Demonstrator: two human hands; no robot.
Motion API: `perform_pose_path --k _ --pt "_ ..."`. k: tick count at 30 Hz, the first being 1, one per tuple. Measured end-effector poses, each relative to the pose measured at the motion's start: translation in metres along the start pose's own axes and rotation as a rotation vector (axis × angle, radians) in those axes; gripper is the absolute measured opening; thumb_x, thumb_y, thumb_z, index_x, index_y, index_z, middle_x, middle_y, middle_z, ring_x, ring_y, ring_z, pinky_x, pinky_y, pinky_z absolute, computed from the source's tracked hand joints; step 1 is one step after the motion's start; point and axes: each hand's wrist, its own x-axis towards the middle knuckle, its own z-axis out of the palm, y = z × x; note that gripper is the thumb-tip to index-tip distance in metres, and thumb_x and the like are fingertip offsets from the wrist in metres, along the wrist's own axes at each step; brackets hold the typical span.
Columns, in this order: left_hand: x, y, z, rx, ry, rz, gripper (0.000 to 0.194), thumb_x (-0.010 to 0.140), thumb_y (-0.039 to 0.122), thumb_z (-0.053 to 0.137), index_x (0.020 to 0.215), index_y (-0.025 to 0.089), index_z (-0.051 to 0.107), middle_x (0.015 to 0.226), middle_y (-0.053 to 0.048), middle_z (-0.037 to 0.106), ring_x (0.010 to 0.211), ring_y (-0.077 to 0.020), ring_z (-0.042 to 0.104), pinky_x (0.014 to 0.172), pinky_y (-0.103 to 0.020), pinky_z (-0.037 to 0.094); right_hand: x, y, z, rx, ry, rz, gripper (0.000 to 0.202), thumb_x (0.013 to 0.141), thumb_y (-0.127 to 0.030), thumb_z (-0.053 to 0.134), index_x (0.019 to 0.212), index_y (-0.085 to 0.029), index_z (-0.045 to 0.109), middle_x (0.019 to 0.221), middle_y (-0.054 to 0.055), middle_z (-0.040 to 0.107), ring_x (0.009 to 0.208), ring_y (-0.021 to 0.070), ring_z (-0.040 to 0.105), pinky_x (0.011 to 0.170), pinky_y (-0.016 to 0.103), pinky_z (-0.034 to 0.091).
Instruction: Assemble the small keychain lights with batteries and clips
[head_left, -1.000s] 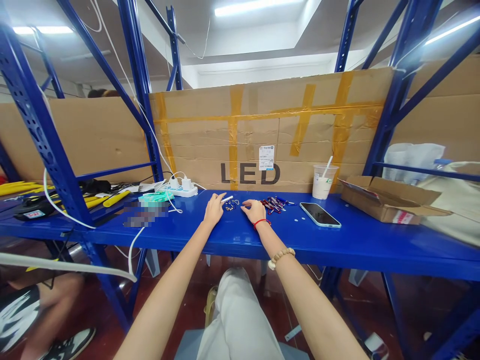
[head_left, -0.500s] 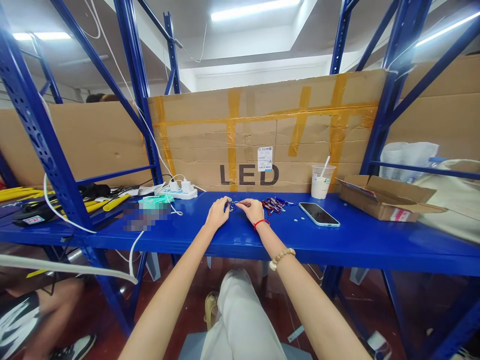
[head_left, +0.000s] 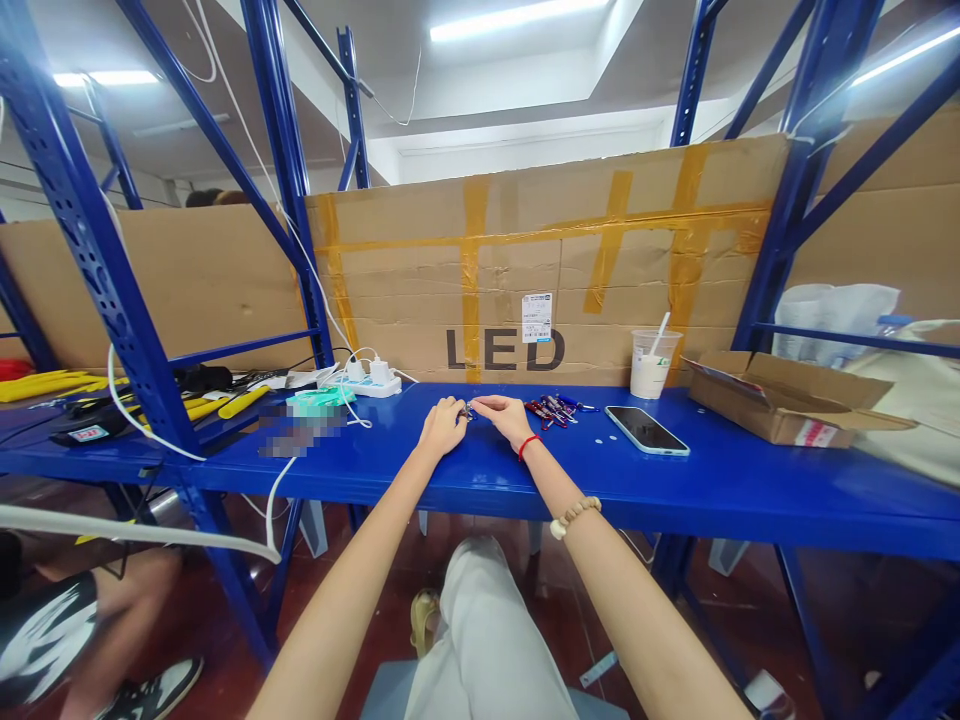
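Note:
Fingertip to fingertip, my left hand point(head_left: 444, 428) and my right hand point(head_left: 507, 416) meet over the blue table point(head_left: 480, 475). Between them is a small metallic piece point(head_left: 470, 411), with a ring-like look; it is mostly covered and too small to name. The left fingers are curled closed around its near side. My right thumb and forefinger pinch it from the other side. Just right of my right hand lies a pile of several small red and blue items point(head_left: 551, 411) with shiny metal parts, and a blue one point(head_left: 576, 403) sits at its far edge.
Right of the pile are a phone point(head_left: 646, 430), a plastic cup with a straw point(head_left: 649, 368) and an open cardboard box point(head_left: 780, 405). On the left are a white power strip point(head_left: 375, 381), a green packet point(head_left: 321, 402) and cables. A cardboard wall point(head_left: 390, 290) closes the back.
The camera view has shifted slightly, moving the scene a little right. My left fingers have curled in closer on the small metallic piece, covering more of it.

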Motion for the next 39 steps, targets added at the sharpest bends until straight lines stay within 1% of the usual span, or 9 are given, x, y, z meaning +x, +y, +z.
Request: perform_pose_path --k 6,11,16,20,24,28,32,36,39 --pt "0.0 -0.002 -0.002 0.038 0.033 -0.171 0.022 0.085 0.016 0.034 0.092 0.016 0.055 0.101 -0.013 0.057 0.1 -0.0262 0.05 0.085 -0.039 0.039 -0.002 0.009 -0.009 -0.272 0.145 0.152 0.016 0.072 -0.027 0.062 0.08 -0.019 0.073 0.087 0.007 0.072 0.086 0.0223 0.066 0.077 0.033 0.05" --pt "-0.001 -0.003 -0.003 0.011 0.013 -0.179 0.022 0.083 0.012 0.036 0.091 0.016 0.055 0.099 -0.01 0.058 0.096 -0.0221 0.053 0.083 -0.034 0.042 -0.004 0.011 -0.01 -0.439 0.086 0.165 0.01 0.071 -0.024 0.064 0.076 -0.024 0.073 0.084 0.002 0.072 0.085 0.0199 0.066 0.07 0.028 0.05" --pt "0.0 -0.005 0.0 -0.024 -0.007 -0.157 0.023 0.082 0.009 0.036 0.092 0.017 0.055 0.098 -0.009 0.06 0.094 -0.0198 0.054 0.084 -0.031 0.042 -0.001 0.01 -0.009 -0.569 0.084 0.152 0.016 0.077 -0.022 0.058 0.086 -0.024 0.072 0.089 0.002 0.071 0.083 0.0167 0.065 0.069 0.025 0.048" --pt "0.003 -0.009 0.006 -0.043 -0.036 -0.143 0.024 0.087 0.013 0.034 0.098 0.016 0.055 0.102 -0.011 0.061 0.097 -0.0207 0.055 0.084 -0.032 0.043 0.0 0.007 -0.007 -0.667 0.023 0.082 0.019 0.079 -0.021 0.056 0.092 -0.023 0.07 0.096 0.003 0.069 0.088 0.0174 0.062 0.074 0.027 0.046" --pt "0.006 -0.012 0.009 -0.046 -0.05 -0.151 0.025 0.09 0.02 0.034 0.102 0.016 0.056 0.104 -0.013 0.061 0.099 -0.0232 0.056 0.085 -0.035 0.043 -0.004 0.003 -0.001 -0.742 -0.102 -0.092 0.024 0.085 -0.032 0.052 0.104 -0.028 0.067 0.115 0.003 0.061 0.106 0.0192 0.051 0.088 0.034 0.037" --pt "0.007 -0.011 0.008 -0.043 -0.057 -0.16 0.024 0.089 0.023 0.037 0.1 0.016 0.058 0.106 -0.013 0.06 0.102 -0.0257 0.055 0.085 -0.037 0.043 -0.006 0.002 0.004 -0.795 -0.229 -0.177 0.025 0.088 -0.037 0.047 0.095 -0.031 0.07 0.122 0.002 0.056 0.11 0.0211 0.044 0.092 0.04 0.031" --pt "0.006 -0.007 0.006 -0.064 -0.07 -0.135 0.026 0.089 0.027 0.036 0.098 0.014 0.057 0.108 -0.015 0.059 0.105 -0.0274 0.053 0.088 -0.04 0.041 -0.006 0.002 0.002 -0.824 -0.245 -0.199 0.024 0.086 -0.038 0.049 0.092 -0.029 0.071 0.125 0.003 0.053 0.112 0.0226 0.039 0.093 0.042 0.026" --pt "0.003 -0.004 0.004 -0.124 -0.089 -0.069 0.024 0.089 0.018 0.032 0.101 0.016 0.053 0.111 -0.011 0.059 0.106 -0.021 0.053 0.092 -0.033 0.039 -0.008 0.0 0.001 -0.829 -0.265 -0.222 0.021 0.085 -0.037 0.052 0.093 -0.03 0.07 0.124 0.001 0.051 0.113 0.0211 0.037 0.094 0.039 0.023" --pt "0.0 -0.003 0.002 -0.165 -0.092 -0.047 0.024 0.088 0.012 0.031 0.104 0.016 0.048 0.107 -0.01 0.06 0.099 -0.0188 0.057 0.086 -0.031 0.042 -0.008 0.0 0.0 -0.826 -0.261 -0.21 0.019 0.083 -0.037 0.055 0.088 -0.029 0.071 0.122 0.002 0.053 0.111 0.0212 0.038 0.092 0.038 0.025"
